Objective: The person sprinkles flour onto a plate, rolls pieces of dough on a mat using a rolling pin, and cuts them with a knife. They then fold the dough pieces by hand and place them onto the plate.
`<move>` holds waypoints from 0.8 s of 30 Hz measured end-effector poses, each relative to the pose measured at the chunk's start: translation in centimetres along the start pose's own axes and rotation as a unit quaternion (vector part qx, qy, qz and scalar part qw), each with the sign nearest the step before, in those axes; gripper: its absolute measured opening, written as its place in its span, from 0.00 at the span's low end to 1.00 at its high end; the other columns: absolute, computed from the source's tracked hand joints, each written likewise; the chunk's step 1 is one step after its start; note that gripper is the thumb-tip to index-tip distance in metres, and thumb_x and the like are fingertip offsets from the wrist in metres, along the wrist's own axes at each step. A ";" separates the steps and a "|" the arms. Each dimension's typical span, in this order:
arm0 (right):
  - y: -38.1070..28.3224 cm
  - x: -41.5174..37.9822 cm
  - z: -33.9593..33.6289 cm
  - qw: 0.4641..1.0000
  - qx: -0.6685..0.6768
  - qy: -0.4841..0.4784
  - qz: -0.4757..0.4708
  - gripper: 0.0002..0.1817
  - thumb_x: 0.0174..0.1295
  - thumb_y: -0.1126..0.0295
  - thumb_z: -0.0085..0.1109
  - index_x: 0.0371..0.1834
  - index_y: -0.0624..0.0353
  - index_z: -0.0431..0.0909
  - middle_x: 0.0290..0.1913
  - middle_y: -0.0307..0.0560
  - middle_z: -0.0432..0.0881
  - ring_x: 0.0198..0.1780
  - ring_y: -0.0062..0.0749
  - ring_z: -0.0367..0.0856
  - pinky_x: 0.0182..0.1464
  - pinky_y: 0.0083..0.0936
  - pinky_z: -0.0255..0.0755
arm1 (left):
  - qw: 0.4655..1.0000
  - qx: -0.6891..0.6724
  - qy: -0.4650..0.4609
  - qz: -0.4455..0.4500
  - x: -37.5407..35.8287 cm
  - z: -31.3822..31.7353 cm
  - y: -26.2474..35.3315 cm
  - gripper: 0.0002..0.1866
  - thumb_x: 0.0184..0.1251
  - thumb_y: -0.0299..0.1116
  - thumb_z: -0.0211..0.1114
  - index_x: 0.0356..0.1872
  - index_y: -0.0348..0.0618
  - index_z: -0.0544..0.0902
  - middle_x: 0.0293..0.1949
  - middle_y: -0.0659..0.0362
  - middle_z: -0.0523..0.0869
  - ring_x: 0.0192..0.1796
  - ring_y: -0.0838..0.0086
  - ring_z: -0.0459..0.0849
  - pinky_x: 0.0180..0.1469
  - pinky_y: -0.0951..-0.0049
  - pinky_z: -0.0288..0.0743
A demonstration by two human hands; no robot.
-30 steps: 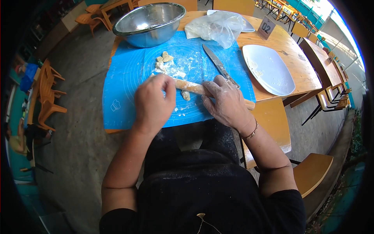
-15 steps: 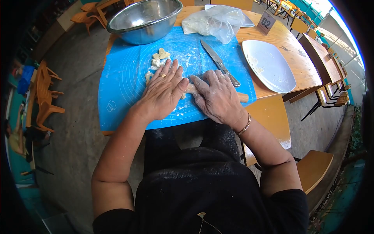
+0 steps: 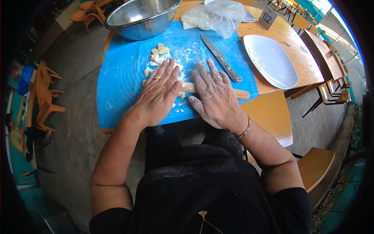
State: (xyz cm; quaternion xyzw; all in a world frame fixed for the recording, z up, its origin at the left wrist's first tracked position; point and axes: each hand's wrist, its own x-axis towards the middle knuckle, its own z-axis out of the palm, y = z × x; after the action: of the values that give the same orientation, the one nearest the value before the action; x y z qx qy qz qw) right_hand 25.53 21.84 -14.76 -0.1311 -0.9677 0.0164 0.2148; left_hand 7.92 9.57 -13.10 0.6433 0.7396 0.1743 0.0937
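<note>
A wooden rolling pin (image 3: 241, 94) lies crosswise on the blue baking mat (image 3: 119, 78). My left hand (image 3: 157, 95) rests flat over its left end, fingers stretched away from me. My right hand (image 3: 216, 93), dusted with flour, lies flat on the pin with fingers straight and spread; the right end sticks out beyond it. Small pieces of dough (image 3: 159, 50) and loose flour are just past my left fingertips. A bit of dough (image 3: 181, 94) shows by the pin between my hands. What lies beneath my palms is hidden. A knife (image 3: 220, 58) lies beyond my right hand.
A large metal bowl (image 3: 144, 25) stands at the mat's far left corner. A plastic bag (image 3: 212, 17) covers part of a plate at the back. On the right are a white plate (image 3: 270, 60) with floury residue and a number sign (image 3: 267, 17). Chairs (image 3: 48, 97) surround the table.
My right hand has flattened, its fingers now straightened forward over the rolling pin instead of bent. My left hand stays flat over the pin's left end. The view has shifted slightly.
</note>
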 end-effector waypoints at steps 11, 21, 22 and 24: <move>-1.1 -0.9 -0.9 0.999 0.029 -0.028 -0.017 0.37 0.71 0.49 0.46 0.71 0.72 0.62 0.76 0.70 0.57 0.79 0.63 0.48 0.76 0.59 0.44 | 0.998 -0.040 -0.003 0.037 -2.8 -0.4 0.3 0.40 0.80 0.58 0.19 0.78 0.36 0.52 0.81 0.47 0.46 0.82 0.56 0.42 0.81 0.59 0.34; 1.3 3.4 0.8 0.997 0.009 -0.073 0.021 0.39 0.75 0.46 0.31 0.71 0.74 0.62 0.77 0.72 0.54 0.80 0.67 0.43 0.77 0.59 0.39 | 0.998 -0.042 -0.027 -0.049 0.9 -1.2 -0.6 0.42 0.78 0.61 0.22 0.77 0.34 0.52 0.80 0.46 0.47 0.83 0.58 0.38 0.81 0.59 0.31; 1.5 3.7 0.9 0.997 0.014 -0.071 0.024 0.39 0.75 0.45 0.30 0.72 0.73 0.62 0.77 0.71 0.54 0.80 0.67 0.43 0.78 0.59 0.38 | 0.997 -0.044 -0.028 -0.059 1.2 -1.3 -0.8 0.43 0.78 0.63 0.22 0.77 0.34 0.53 0.80 0.46 0.47 0.83 0.58 0.37 0.81 0.59 0.31; 1.7 4.4 1.1 0.996 0.017 -0.084 0.031 0.39 0.76 0.46 0.29 0.73 0.72 0.61 0.77 0.70 0.54 0.80 0.67 0.42 0.78 0.59 0.37 | 0.996 -0.046 -0.028 -0.065 1.8 -1.2 -1.4 0.44 0.78 0.63 0.22 0.77 0.34 0.54 0.80 0.46 0.46 0.83 0.57 0.37 0.81 0.59 0.31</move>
State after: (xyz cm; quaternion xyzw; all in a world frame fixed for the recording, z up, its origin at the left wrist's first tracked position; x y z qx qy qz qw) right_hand 21.67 24.68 -14.08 -0.1551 -0.9774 0.0506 0.1342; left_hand 5.95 11.00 -12.40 0.5938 0.7680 0.1833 0.1551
